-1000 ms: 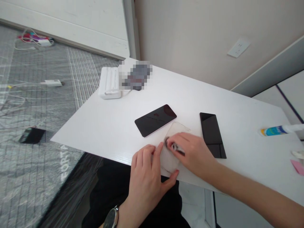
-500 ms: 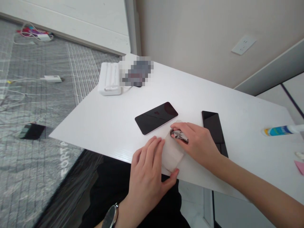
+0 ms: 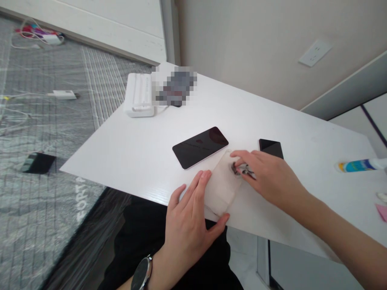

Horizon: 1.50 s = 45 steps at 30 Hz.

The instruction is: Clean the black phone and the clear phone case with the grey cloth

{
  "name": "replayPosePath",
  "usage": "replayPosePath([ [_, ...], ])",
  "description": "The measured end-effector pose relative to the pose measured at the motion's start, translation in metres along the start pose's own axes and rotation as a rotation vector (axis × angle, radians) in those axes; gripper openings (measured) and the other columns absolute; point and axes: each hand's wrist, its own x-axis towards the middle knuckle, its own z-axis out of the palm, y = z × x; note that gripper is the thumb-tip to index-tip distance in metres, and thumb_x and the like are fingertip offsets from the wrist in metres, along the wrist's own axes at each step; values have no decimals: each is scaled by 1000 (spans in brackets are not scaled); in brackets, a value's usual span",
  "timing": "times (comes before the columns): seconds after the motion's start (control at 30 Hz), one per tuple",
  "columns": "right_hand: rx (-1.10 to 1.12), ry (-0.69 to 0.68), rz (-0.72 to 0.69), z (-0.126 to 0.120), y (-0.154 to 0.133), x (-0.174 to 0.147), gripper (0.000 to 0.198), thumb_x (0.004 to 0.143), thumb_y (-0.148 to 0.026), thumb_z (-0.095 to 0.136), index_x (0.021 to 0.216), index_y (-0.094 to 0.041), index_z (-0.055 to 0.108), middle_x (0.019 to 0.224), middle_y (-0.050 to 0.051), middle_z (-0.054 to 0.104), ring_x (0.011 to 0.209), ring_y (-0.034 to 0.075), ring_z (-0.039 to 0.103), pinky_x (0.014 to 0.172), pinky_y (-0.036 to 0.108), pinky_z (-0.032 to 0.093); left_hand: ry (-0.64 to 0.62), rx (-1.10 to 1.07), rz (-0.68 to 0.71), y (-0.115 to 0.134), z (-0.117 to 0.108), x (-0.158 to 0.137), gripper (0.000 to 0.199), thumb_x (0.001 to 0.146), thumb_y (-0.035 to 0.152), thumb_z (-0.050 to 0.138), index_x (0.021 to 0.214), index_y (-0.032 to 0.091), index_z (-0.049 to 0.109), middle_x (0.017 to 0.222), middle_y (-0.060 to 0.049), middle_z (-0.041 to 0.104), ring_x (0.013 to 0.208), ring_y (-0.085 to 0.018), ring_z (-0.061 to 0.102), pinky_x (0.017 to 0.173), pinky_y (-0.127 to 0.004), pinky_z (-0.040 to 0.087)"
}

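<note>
Hands are working on a clear case (image 3: 222, 186) lying flat at the table's (image 3: 127, 149) near edge, beside a dark phone (image 3: 200, 147). Left hand (image 3: 189, 225) is pinning it with spread, flat fingers so it cannot slide, while right hand (image 3: 266, 175) is pinching a small cloth (image 3: 242, 170) against its far end.

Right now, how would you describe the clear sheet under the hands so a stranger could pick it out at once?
On the white table, look at the near edge where the left hand presses flat. The clear sheet lies there, the right hand rubbing a small wad on its far end. Unlike the two black phones beside it, it is see-through and faintly cloudy.
</note>
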Motion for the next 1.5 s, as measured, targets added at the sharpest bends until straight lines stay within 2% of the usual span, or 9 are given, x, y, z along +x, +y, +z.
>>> replayPosePath([
  [0.2,126,172,11,21,-24,13,16,94,-11,59,105,-23,57,96,3,73,86,22,70,75,31,50,12,-10,-12,1,0,0,85,90,43,73,157,10,32,153,-16,59,134,-27,63,119,-40,29],
  [0.33,375,-113,-106,21,-54,-14,24,90,-6,61,106,-24,57,95,0,71,86,19,67,75,29,49,-8,-14,-17,1,0,-1,82,92,39,69,157,9,32,155,-17,56,140,-28,58,120,-41,27],
  [0.47,305,-290,-130,0,-36,-19,16,94,-12,66,100,-25,61,92,-1,70,81,18,66,71,29,47,-11,-10,2,1,1,-3,81,97,42,65,160,8,27,155,-16,57,146,-28,51,123,-44,23],
  [0.63,-104,-51,-78,-8,6,13,13,96,-8,60,99,-20,64,91,5,70,82,23,64,69,33,43,-5,-20,15,2,1,-4,88,98,45,65,162,5,19,155,-17,56,146,-28,52,125,-44,19],
  [0.8,-66,119,-113,16,-20,17,13,94,-5,56,92,-16,63,88,6,68,83,23,62,72,34,44,-12,-3,1,2,1,-2,87,97,46,66,161,7,23,156,-16,55,145,-28,52,127,-42,17],
  [0.97,280,-181,-238,12,-51,-10,21,90,0,60,97,-19,64,90,1,70,82,18,64,75,30,46,-13,-2,-6,2,1,-2,80,97,45,65,159,8,30,157,-14,55,146,-26,52,127,-40,18],
  [1.13,232,-416,-186,-20,-22,5,23,94,-1,61,92,-21,73,96,0,74,85,17,69,77,30,49,-41,16,-12,3,1,-2,82,96,48,66,159,9,30,158,-13,54,147,-26,50,128,-39,17],
  [1.37,-301,-124,-23,-9,-10,31,18,95,-2,58,103,-11,72,102,12,71,87,27,68,70,37,51,-31,-8,-20,3,-1,1,92,94,48,69,162,9,21,155,-13,57,144,-25,54,128,-39,17],
  [1.5,25,-76,-58,1,-27,23,19,97,-5,59,104,-14,75,107,10,75,96,24,71,83,36,56,-16,-13,-28,4,-2,1,105,94,53,69,166,11,5,154,-12,59,143,-26,55,126,-40,21],
])
